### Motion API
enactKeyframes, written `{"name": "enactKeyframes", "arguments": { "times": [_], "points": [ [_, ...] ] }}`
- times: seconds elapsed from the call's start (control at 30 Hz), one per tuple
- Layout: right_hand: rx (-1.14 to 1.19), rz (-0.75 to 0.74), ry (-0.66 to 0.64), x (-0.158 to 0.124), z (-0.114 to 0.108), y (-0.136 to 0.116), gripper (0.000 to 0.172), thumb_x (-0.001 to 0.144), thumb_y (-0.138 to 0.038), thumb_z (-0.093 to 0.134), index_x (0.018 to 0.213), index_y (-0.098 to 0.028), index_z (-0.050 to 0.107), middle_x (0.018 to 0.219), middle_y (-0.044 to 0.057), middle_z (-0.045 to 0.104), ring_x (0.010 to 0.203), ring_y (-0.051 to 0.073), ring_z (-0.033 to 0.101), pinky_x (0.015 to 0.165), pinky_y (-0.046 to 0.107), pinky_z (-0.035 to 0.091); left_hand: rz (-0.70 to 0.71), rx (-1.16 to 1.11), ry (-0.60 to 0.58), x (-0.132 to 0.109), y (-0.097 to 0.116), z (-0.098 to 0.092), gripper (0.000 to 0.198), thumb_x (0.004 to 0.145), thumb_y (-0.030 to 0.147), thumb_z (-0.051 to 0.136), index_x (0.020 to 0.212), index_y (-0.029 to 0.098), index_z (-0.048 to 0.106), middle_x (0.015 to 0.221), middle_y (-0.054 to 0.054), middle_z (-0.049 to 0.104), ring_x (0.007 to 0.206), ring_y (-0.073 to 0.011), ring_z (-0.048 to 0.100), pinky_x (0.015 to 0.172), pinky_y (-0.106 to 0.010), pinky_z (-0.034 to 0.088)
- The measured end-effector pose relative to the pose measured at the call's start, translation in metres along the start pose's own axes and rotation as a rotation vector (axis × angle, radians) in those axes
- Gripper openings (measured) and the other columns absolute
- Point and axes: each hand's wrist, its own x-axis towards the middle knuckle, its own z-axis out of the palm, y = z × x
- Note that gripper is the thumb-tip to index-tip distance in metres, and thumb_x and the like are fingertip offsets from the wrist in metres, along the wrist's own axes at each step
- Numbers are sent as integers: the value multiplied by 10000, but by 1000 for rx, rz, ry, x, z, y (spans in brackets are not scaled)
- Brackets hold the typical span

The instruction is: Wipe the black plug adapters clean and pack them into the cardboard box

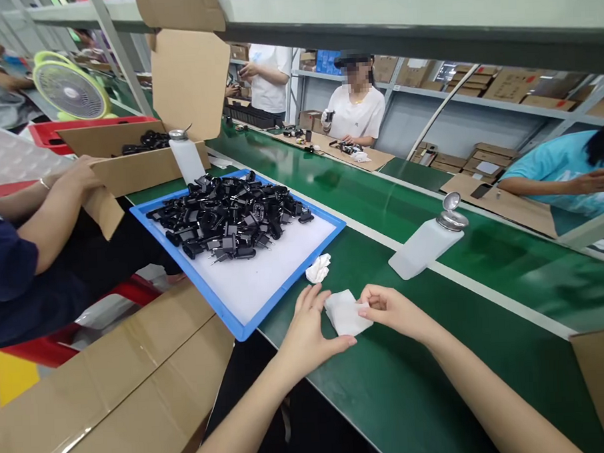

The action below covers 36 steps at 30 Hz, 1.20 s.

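Observation:
A folded white wipe (346,313) is low over the green bench, pinched at its right edge between the thumb and fingers of my right hand (396,310). My left hand (309,330) is at the wipe's left side with thumb and fingers spread apart, not closed on anything. Just beyond my left fingertips lies a crumpled white tissue (318,268) beside the tray. The blue-rimmed tray (294,287) holds a heap of black plug adapters (231,219) with metal pins. Right of my hands stands a translucent bottle (426,248) with its metal lid flipped up.
A second bottle (186,158) stands behind the tray by an open cardboard box (149,172) of black parts. At left, a co-worker's arms (55,204) handle a cardboard flap. Taped cartons (123,388) are below left. Co-workers sit across the green conveyor (340,191). A carton (603,373) borders the right.

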Motion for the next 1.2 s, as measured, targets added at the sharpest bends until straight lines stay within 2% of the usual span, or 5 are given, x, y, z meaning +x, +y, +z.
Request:
{"name": "enactKeyframes", "arguments": {
  "times": [0.2,0.43,0.63,0.97,1.2],
  "points": [
    [-220,-32,-151,-28,16,-12,110,712,-195,504,665,-165,410,696,-16,444,629,115,422,558,224,333,84,64,-169,-8,3,-1,94,651,215,545,677,182,460,1227,-53,364,1190,-226,208,970,-470,138],
    [-531,8,-169,-34,22,-12,93,733,-138,467,656,-172,428,603,-40,437,540,101,401,468,199,281,155,8,-295,-20,0,-1,207,668,162,492,843,190,384,804,18,579,815,-101,533,1008,-402,90],
    [-436,29,64,-23,11,6,142,765,-257,411,648,-183,377,551,-48,435,507,107,416,452,194,280,120,-5,-211,-19,0,2,479,727,317,480,1111,177,231,1018,-51,536,1052,-147,410,995,-437,130],
    [-557,103,261,-8,11,21,100,764,-260,402,686,-198,398,454,-75,380,439,118,386,436,206,231,239,348,-52,-22,-6,13,257,756,272,429,994,181,397,1087,-45,480,1057,-168,387,958,-474,215],
    [-631,139,292,-5,16,23,90,771,-219,399,687,-192,382,467,-72,380,454,116,412,457,198,267,434,564,-252,-21,-2,13,554,758,528,334,1204,208,257,1276,-20,304,1191,-264,161,874,-637,165]
  ]
}}
